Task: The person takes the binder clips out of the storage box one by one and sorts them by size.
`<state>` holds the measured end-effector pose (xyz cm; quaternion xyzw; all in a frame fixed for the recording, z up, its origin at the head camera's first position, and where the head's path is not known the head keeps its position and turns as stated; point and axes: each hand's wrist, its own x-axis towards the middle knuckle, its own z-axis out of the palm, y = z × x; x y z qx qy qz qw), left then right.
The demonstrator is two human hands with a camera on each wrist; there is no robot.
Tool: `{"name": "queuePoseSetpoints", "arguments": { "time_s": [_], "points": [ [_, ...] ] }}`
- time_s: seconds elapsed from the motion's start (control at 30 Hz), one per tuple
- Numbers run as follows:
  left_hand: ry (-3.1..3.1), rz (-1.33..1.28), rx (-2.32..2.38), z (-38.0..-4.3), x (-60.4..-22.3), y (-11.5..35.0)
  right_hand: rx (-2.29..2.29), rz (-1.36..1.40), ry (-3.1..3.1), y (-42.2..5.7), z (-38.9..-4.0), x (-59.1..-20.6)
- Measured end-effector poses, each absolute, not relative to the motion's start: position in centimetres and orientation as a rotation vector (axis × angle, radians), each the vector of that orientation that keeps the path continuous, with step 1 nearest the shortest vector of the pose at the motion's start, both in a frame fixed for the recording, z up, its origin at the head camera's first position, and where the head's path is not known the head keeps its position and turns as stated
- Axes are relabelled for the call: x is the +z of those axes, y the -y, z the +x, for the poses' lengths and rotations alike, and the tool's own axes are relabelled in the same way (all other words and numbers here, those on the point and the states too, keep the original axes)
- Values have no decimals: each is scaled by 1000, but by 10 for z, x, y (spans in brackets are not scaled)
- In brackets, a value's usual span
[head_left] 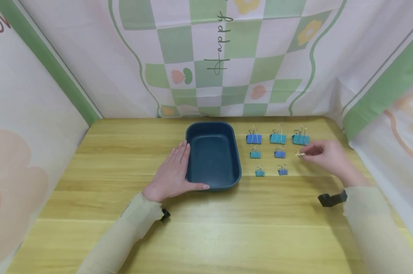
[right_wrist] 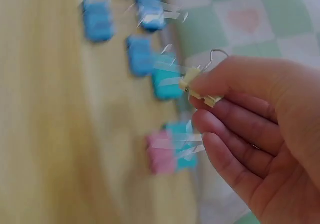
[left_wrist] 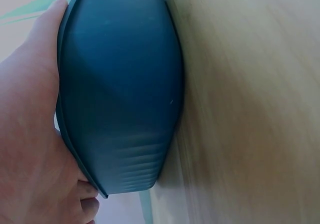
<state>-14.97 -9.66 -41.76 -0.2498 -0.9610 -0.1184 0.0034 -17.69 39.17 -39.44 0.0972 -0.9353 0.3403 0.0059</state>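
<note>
My left hand (head_left: pixel 170 171) rests against the left side and near corner of a dark blue tray (head_left: pixel 238 163), its fingers straight along the rim and the thumb at the near edge. The left wrist view shows the tray's outer wall (left_wrist: pixel 120 84) beside the palm. At the right, my right hand (head_left: pixel 324 156) pinches a small yellow binder clip (right_wrist: pixel 195 84) between thumb and fingertips, just above the table. Nearest to it are a large teal binder clip (head_left: pixel 300 139) and, in the right wrist view, a pink clip (right_wrist: pixel 161 152), which I cannot make out in the head view.
Other binder clips stand in rows right of the tray: large blue (head_left: pixel 254 139) and teal (head_left: pixel 278 139), smaller teal (head_left: pixel 255 155) and blue (head_left: pixel 279 154), then small teal (head_left: pixel 259 173) and blue (head_left: pixel 283 172). A patterned cloth (head_left: pixel 209 76) hangs behind the wooden table (head_left: pixel 227 236).
</note>
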Motion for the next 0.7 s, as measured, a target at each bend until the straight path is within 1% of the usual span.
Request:
{"name": "queuePoseSetpoints", "arguments": {
  "time_s": [0.23,0.7],
  "points": [
    [3023,-786,-382,-149,-419,96,1048,253,3060,-412,-164,-417],
    [3027,-777,-379,-150,-417,98,936,251,3116,-417,-157,-420]
  ]
}}
